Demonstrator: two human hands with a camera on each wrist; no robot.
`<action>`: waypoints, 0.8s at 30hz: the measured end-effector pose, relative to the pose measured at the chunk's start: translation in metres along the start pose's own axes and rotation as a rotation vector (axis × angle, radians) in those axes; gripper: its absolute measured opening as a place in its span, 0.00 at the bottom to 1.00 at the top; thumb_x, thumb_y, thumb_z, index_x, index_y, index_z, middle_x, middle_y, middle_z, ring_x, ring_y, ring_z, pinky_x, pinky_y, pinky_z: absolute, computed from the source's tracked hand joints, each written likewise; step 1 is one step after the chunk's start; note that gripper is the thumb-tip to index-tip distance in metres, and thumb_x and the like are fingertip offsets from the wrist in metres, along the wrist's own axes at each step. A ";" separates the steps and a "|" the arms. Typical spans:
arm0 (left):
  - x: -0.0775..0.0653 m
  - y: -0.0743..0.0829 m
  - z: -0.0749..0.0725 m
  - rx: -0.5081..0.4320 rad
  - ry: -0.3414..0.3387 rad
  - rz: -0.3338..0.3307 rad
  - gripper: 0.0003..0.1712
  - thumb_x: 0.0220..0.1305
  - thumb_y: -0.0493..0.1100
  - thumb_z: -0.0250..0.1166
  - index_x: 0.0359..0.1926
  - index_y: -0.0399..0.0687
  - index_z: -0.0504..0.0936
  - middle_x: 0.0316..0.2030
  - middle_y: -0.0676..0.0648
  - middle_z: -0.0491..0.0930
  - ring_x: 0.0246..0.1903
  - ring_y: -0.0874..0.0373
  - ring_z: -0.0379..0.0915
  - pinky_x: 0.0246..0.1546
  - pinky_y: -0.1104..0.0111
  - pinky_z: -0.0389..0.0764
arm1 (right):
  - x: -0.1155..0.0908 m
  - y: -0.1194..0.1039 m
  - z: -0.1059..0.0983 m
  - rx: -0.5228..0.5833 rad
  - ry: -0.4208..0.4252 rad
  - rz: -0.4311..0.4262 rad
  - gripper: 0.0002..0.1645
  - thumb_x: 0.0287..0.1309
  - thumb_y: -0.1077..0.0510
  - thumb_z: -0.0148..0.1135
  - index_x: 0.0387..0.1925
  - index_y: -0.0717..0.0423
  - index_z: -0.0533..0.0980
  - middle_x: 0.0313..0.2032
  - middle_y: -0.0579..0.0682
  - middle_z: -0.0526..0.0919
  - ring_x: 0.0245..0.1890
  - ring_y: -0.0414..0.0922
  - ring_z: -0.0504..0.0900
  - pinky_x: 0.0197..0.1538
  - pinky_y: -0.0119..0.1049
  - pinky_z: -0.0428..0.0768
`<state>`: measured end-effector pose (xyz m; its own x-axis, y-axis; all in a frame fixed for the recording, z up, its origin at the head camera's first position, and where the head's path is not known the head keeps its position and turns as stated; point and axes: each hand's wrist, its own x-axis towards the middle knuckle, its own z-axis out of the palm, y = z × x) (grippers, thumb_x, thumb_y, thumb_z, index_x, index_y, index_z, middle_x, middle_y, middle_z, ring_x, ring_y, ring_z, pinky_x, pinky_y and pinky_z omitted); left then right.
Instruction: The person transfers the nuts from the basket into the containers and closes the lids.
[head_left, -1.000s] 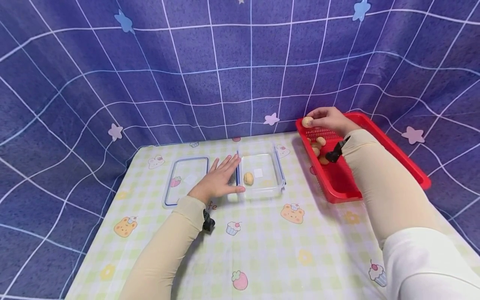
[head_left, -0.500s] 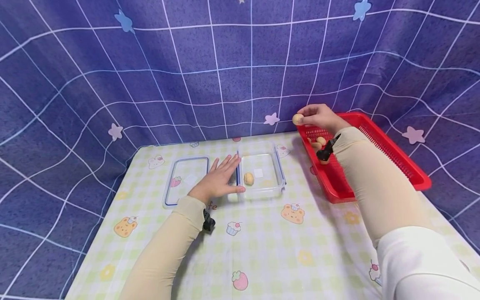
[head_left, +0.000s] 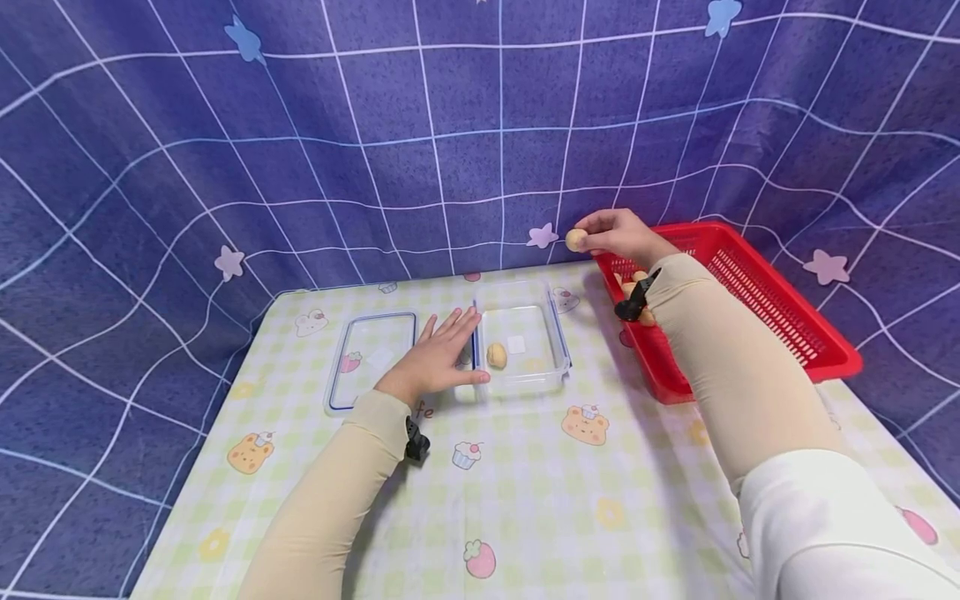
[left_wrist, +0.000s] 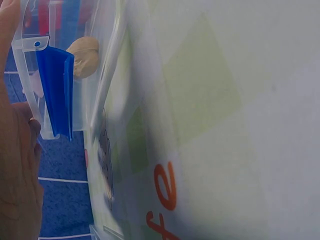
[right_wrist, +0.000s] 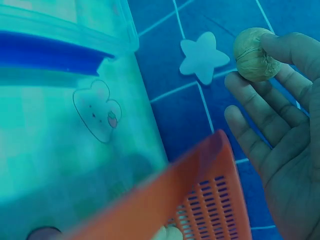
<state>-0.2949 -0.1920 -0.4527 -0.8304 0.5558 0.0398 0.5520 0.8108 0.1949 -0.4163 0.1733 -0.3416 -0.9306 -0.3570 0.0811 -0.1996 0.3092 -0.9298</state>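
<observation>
In the head view, my right hand (head_left: pixel 624 237) pinches a walnut (head_left: pixel 576 240) between thumb and fingertips, raised just past the far left corner of the red basket (head_left: pixel 795 300). The right wrist view shows the wrinkled shell of the held walnut (right_wrist: pixel 252 57). My left hand (head_left: pixel 433 364) lies with fingers spread against the left side of a clear plastic box (head_left: pixel 561 337). One walnut (head_left: pixel 497 356) sits inside this box, near its left wall. From the left wrist, the box's blue latch flap (left_wrist: pixel 59 95) hangs beside my fingers. Several more walnuts (head_left: pixel 638 276) lie in the basket, partly hidden by my right wrist.
A clear lid with a blue seal (head_left: pixel 342 358) lies flat on the table to the left of the box. The checked tablecloth (head_left: pixel 405 533) covers the table. Behind rises a blue curtain (head_left: pixel 450 167) with white grid lines and stars.
My right hand has carried the walnut leftward, from over the basket's far left corner to just beyond its rim. The left hand and the box have stayed in place.
</observation>
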 end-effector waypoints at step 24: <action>0.002 -0.003 0.003 0.017 -0.005 -0.008 0.67 0.56 0.87 0.47 0.82 0.51 0.40 0.81 0.48 0.40 0.80 0.48 0.34 0.76 0.45 0.31 | 0.023 0.011 0.052 0.020 -0.024 -0.041 0.22 0.58 0.66 0.70 0.54 0.70 0.78 0.41 0.53 0.86 0.36 0.38 0.82 0.42 0.30 0.82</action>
<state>-0.2974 -0.1926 -0.4562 -0.8344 0.5502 0.0339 0.5467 0.8181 0.1786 -0.4241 0.1229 -0.3685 -0.9141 -0.3899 0.1114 -0.2315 0.2762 -0.9328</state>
